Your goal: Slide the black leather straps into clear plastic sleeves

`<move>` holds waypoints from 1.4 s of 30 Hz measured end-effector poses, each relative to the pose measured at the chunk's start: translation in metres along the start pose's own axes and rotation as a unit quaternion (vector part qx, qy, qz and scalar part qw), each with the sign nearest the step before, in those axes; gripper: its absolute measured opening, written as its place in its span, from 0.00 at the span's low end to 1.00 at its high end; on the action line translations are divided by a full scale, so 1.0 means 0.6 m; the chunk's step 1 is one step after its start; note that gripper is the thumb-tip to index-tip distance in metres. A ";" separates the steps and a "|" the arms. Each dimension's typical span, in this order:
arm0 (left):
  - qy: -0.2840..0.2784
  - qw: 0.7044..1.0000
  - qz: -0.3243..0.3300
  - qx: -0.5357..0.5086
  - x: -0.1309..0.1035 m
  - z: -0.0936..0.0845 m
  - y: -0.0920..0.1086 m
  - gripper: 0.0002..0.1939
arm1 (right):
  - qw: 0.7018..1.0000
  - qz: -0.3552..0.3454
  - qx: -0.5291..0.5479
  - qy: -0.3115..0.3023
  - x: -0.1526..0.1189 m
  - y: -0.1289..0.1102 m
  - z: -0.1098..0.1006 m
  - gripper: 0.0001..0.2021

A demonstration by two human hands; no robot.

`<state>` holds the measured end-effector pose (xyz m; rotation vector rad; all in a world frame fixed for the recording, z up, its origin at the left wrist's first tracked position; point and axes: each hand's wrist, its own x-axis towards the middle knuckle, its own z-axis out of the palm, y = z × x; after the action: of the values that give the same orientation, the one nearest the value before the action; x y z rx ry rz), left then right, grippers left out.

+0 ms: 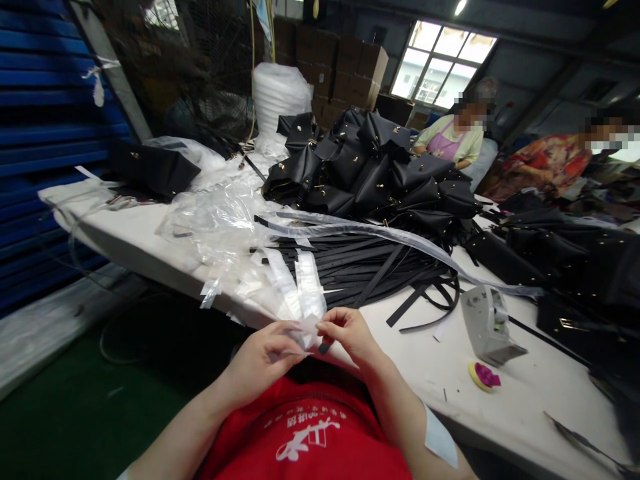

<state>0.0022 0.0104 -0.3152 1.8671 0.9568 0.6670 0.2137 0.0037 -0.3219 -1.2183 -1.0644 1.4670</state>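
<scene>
Red clothing (pixel 305 433) showed just behind the left hand (pixel 267 353) and right hand (pixel 353 333), both pinching a thin plastic piece (pixel 309 327), seemingly to steady it by the desk (pixel 415 367), where black straps (pixel 345 267) lay bunched, apparently within easy reach.

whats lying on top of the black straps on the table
A long translucent plastic strip lies across the far part of the black straps. The tabletop under them is covered and can't be seen.

the bare table top (pixel 420 373) gives passage right of the straps (pixel 350 267), seemingly up to the dispenser (pixel 487 323); piled bags (pixel 365 160) block beyond.
</scene>
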 end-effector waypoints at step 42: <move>-0.072 0.994 0.069 -0.037 0.002 0.033 0.036 0.08 | 0.969 -0.198 -0.144 -0.027 -0.003 0.029 0.009 0.19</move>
<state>0.0251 -0.0042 -0.3043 1.8986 0.7073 0.6319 0.2063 -0.0018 -0.3379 -1.0842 -1.5002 1.0666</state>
